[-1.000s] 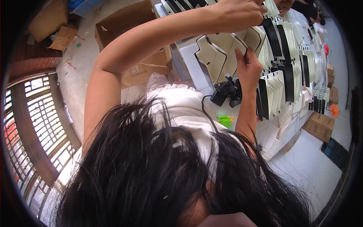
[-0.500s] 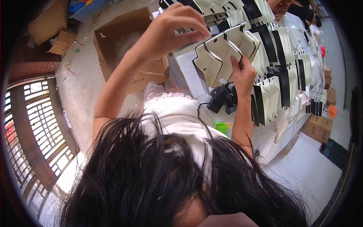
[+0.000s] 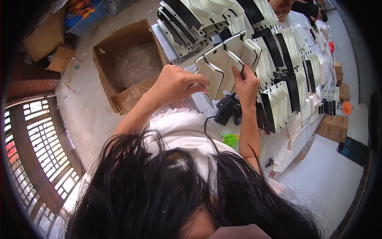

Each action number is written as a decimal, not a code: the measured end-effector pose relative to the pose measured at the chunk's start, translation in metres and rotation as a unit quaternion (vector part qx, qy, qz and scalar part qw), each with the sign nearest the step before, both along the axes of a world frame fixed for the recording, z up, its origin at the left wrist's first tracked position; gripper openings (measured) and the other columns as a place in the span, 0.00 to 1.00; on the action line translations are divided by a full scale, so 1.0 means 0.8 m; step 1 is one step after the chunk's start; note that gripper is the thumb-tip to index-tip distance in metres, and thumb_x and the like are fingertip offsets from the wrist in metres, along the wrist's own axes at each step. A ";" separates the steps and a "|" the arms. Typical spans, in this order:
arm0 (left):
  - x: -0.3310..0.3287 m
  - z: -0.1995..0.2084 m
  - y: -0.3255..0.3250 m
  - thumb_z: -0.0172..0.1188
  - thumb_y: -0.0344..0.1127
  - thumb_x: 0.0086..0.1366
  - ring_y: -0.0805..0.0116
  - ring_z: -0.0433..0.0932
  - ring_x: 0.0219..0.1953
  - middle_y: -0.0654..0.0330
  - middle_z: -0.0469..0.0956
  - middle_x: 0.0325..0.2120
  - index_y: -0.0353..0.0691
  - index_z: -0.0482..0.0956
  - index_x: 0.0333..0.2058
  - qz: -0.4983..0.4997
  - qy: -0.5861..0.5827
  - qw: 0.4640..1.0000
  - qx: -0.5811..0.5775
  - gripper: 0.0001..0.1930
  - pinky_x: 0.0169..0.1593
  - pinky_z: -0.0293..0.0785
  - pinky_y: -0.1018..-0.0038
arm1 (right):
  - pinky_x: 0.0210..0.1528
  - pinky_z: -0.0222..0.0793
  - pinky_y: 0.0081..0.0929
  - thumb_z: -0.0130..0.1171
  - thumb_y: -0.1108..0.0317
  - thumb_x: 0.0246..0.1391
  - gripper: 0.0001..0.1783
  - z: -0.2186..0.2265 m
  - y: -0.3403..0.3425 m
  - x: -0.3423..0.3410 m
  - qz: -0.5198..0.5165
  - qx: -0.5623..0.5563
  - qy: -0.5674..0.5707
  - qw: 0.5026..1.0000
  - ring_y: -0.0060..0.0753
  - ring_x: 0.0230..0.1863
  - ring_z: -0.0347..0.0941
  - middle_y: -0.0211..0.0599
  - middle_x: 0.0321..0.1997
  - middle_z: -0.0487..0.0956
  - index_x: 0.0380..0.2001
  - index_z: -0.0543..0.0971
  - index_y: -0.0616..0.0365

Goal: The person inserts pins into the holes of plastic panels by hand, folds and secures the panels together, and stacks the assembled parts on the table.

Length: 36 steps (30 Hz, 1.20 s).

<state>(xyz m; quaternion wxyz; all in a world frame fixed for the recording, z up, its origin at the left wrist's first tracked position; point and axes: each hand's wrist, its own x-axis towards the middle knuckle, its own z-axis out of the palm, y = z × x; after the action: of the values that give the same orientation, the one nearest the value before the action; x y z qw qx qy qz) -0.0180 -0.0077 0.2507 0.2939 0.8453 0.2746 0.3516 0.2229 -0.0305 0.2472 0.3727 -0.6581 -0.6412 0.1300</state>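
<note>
My right hand [image 3: 246,84] grips a white panel [image 3: 217,67] by its near right side, thumb on its face. The panel is angular and bent, with dark lines along its edges and folds and small dark holes. Beside its lower left edge is my left hand [image 3: 178,83], fingers curled in a pinch. A thin edge shows below those fingertips, but whether it belongs to the panel or is a separate strip I cannot tell. Under the panel, a black device [image 3: 227,109] with a cable lies near my lap.
Rows of similar white panels and black strips [image 3: 291,93] cover the table to the right and ahead. An open cardboard box [image 3: 115,93] stands on the floor at left. A bright green item [image 3: 230,140] lies by my right forearm. Another person's hand [image 3: 281,14] shows at far right.
My left hand has come down from above the panel to its lower left edge, and its fingers have closed. My right hand still holds the panel, which sits slightly further left in view.
</note>
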 end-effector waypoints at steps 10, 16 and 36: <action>0.006 -0.002 0.010 0.68 0.35 0.50 0.72 0.76 0.18 0.66 0.79 0.19 0.47 0.83 0.27 -0.027 -0.028 0.998 0.039 0.04 0.22 0.66 0.76 | 0.20 0.55 0.19 0.61 0.66 0.56 0.12 -0.006 0.002 0.004 0.009 0.019 0.021 1.000 0.16 0.17 0.57 0.30 0.14 0.67 0.36 0.77 0.65; 0.001 0.022 0.018 0.70 0.36 0.50 0.73 0.72 0.16 0.66 0.80 0.19 0.46 0.84 0.28 -0.014 -0.100 0.994 0.030 0.06 0.22 0.64 0.78 | 0.19 0.57 0.20 0.60 0.66 0.56 0.13 -0.004 0.002 0.000 0.023 0.022 0.023 0.999 0.16 0.16 0.58 0.31 0.14 0.67 0.39 0.77 0.64; 0.056 0.084 0.147 0.64 0.42 0.49 0.75 0.78 0.26 0.61 0.80 0.23 0.35 0.83 0.29 -0.093 0.078 0.953 -0.279 0.15 0.33 0.75 0.81 | 0.20 0.61 0.22 0.59 0.69 0.54 0.15 -0.022 -0.010 -0.004 0.089 0.119 -0.084 0.985 0.24 0.14 0.61 0.36 0.14 0.67 0.45 0.79 0.59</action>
<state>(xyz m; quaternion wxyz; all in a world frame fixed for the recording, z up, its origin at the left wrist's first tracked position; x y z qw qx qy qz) 0.0265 0.1098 0.3175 0.5270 0.7761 0.3045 0.1651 0.2198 -0.0384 0.2298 0.3805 -0.5579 -0.7370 0.0293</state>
